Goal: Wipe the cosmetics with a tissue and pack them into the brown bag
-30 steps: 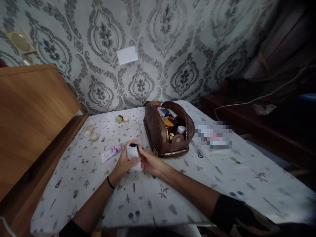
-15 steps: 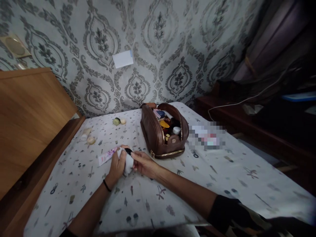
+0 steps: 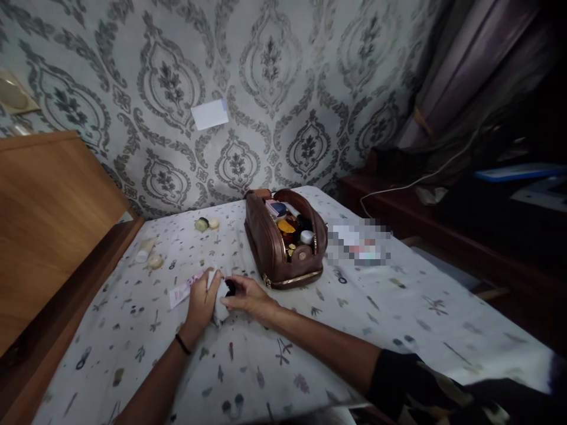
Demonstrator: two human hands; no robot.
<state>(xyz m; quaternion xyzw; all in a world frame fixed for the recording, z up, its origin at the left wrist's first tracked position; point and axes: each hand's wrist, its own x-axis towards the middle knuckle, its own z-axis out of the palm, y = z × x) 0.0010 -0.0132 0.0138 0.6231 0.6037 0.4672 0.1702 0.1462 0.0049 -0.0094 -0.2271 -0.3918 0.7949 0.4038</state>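
Left hand (image 3: 201, 302) grips white cloth (image 3: 221, 309) — apparently steadying the black object (image 3: 230, 288) — right hand (image 3: 253, 300) pinches it, brown bag (image 3: 266, 242) just beyond.

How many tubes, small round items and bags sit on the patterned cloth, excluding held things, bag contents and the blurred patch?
Tubes: 2 (pink-white tube, beige tube)
Small round items: 3 (green item, adjacent cream item, other cream item)
Bags: 1 (brown bag)
Total: 6

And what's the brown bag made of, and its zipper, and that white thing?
The brown bag looks like smooth leather or fake leather: it's softly shiny. Its zipper seems metal, gold and glinting. The white thing could be cloth or paper; it's dull and creased.
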